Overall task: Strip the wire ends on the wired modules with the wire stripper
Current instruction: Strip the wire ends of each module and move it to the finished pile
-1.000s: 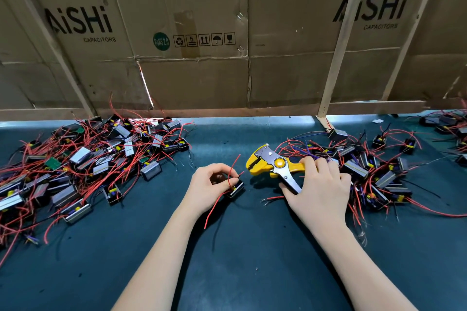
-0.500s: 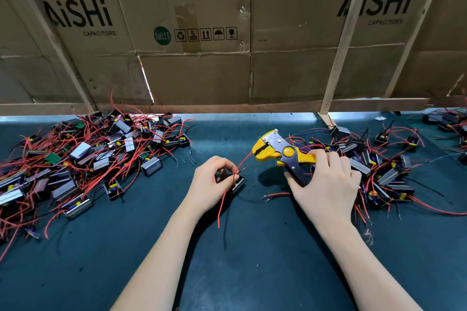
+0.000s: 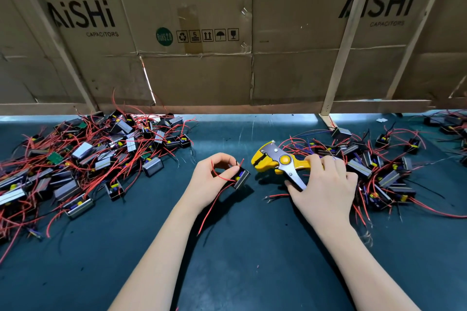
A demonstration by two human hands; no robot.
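Observation:
My left hand (image 3: 211, 180) grips a small black wired module (image 3: 241, 177) at the middle of the table, thumb and fingers curled round it. Red and black wires loop up from it past my fingertips, and one red wire trails down toward me. My right hand (image 3: 326, 188) holds the yellow wire stripper (image 3: 280, 163) by its handles, with the jaws pointing left, a short gap away from the module. The jaws hold no wire.
A large heap of wired modules (image 3: 83, 159) with red wires lies at the left, another heap (image 3: 374, 166) at the right beside my right hand. The dark green table (image 3: 240, 247) runs to a cardboard wall (image 3: 227, 63) with wooden slats behind.
The stripper has come down and drawn back from the red wire it met half a second ago. My left hand has turned the module, so the wires now loop over my fingers.

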